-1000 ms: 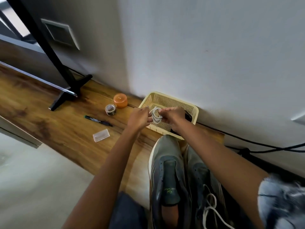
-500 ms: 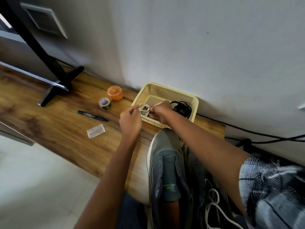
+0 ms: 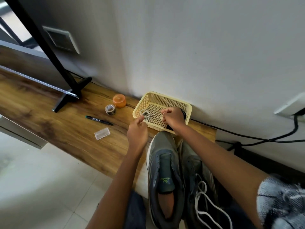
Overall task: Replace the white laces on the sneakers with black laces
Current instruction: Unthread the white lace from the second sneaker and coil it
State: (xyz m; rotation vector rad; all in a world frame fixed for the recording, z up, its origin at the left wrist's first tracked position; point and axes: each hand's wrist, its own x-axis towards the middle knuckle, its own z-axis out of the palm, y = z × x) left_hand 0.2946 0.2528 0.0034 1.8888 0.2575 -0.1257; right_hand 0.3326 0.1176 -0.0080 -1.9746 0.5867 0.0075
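1. The bundled white lace (image 3: 146, 115) lies in the left part of the cream mesh basket (image 3: 166, 96), which sits on the wooden desk (image 3: 49, 119) against the wall.
2. The left hand (image 3: 137, 134) hovers just in front of the basket's near-left corner, fingers loosely curled and holding nothing I can make out.
3. The right hand (image 3: 173, 119) is over the basket's right half, fingers curled; whether it pinches anything, I cannot tell.
4. A dark bundle, probably the black laces (image 3: 183, 113), shows just beyond the right hand at the basket's right side, mostly hidden.
5. The left sneaker (image 3: 162, 171) has bare eyelets; the right sneaker (image 3: 198, 176) carries a loose white lace (image 3: 203, 200).
6. Judgement: the coming move turns on the black laces lying right under the right hand, so that hand is the nearer to take them; the unlaced left sneaker lies toward the person, its long axis pointing at the basket.
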